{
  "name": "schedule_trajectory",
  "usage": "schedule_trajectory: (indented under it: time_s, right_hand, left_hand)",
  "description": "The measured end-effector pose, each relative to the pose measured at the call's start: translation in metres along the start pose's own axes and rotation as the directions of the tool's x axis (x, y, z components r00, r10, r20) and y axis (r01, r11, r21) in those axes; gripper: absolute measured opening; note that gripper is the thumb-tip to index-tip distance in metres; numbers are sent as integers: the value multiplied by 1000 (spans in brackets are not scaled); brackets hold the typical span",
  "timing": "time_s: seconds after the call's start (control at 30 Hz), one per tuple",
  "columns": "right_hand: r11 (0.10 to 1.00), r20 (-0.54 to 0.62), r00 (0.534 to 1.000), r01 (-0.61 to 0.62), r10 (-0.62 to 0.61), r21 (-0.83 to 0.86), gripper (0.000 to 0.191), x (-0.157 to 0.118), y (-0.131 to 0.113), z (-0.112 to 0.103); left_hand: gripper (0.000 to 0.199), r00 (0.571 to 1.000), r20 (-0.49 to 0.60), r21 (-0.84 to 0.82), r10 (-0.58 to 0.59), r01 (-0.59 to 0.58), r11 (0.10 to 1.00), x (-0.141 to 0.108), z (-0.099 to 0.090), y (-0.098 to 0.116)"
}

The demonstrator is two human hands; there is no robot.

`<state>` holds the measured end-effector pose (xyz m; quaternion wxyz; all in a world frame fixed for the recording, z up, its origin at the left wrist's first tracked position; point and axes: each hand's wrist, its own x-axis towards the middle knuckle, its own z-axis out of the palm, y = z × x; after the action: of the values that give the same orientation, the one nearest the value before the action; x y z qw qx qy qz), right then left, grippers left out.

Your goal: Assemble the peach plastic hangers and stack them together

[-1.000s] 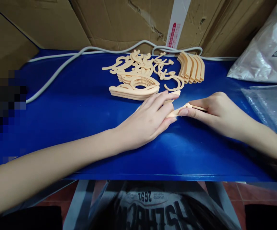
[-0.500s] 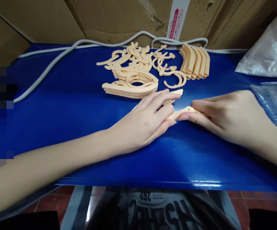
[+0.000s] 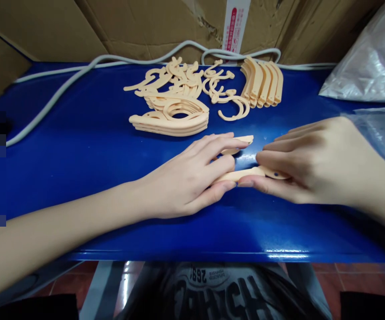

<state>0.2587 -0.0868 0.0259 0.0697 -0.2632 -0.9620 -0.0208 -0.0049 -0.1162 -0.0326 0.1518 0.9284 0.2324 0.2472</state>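
Observation:
Low over the blue table, my left hand (image 3: 200, 173) is closed round a beige plastic folding-hanger piece (image 3: 242, 174), its thumb along the near edge. My right hand (image 3: 307, 162) pinches the same piece at its right side, thumb below and fingers above. A narrow end with a hole (image 3: 276, 174) sticks out under the right fingers. Past the left fingertips shows another beige part (image 3: 244, 139), partly covered by that hand; whether it joins the held piece, I cannot tell. Behind the hands lies a stack of hanger bodies (image 3: 168, 124).
Loose hooks (image 3: 235, 111) and a jumbled pile of parts (image 3: 182, 80) lie at the back of the blue table (image 3: 79, 178). Beside them stand curved hanger arms (image 3: 263, 82) in a row. A white cable (image 3: 62, 91) runs before cardboard boxes (image 3: 152, 26). Plastic bags (image 3: 372, 62) sit right.
Both hands and the piece have come slightly nearer to me. More of the right end, with its hole, now shows beneath my right fingers. The view has shifted a little.

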Motion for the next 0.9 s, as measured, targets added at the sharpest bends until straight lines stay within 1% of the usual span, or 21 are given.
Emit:
schedule_trajectory:
  time_s: [0.13,0.23,0.33,0.4,0.47,0.53,0.6,0.73,0.8,0.9]
  right_hand:
    - [971,46,998,34,-47,238,63,2,-6,5]
    - [935,34,992,107,-125,337,57,2,-12,12]
    - [900,5,985,154,-171,407,52,4,-19,19]
    - [875,-40,985,170,-171,454,51,6,-24,21]
    - [849,-95,982,187,-162,493,52,8,-28,22]
    - [831,-133,979,203,-156,518,50,9,-30,23]
    - [820,-144,977,209,-156,532,46,9,-30,24]
    - [824,-102,980,200,-173,530,43,8,-28,29]
    - [837,-93,977,212,-191,505,42,8,-28,31]
    - [867,-90,975,222,-204,446,40,9,-29,30]
  left_hand:
    - [15,1000,9,-74,-24,24,997,-3,2,-1]
    - [17,999,-2,-132,-50,49,990,-2,1,-1]
    - [14,993,-13,-166,-121,117,979,0,0,0]
    - [8,989,-16,-170,-149,144,975,1,-1,1]
    - [9,987,-28,-180,-160,153,972,2,-1,3]
    - [12,983,-48,-202,-178,165,965,2,0,5]
    - [12,979,-63,-222,-196,177,959,3,0,6]
    - [14,964,-113,-236,-242,211,949,6,0,6]
    - [14,950,-136,-242,-281,243,939,7,-1,4]
    - [9,937,-141,-236,-321,283,930,6,-2,2]
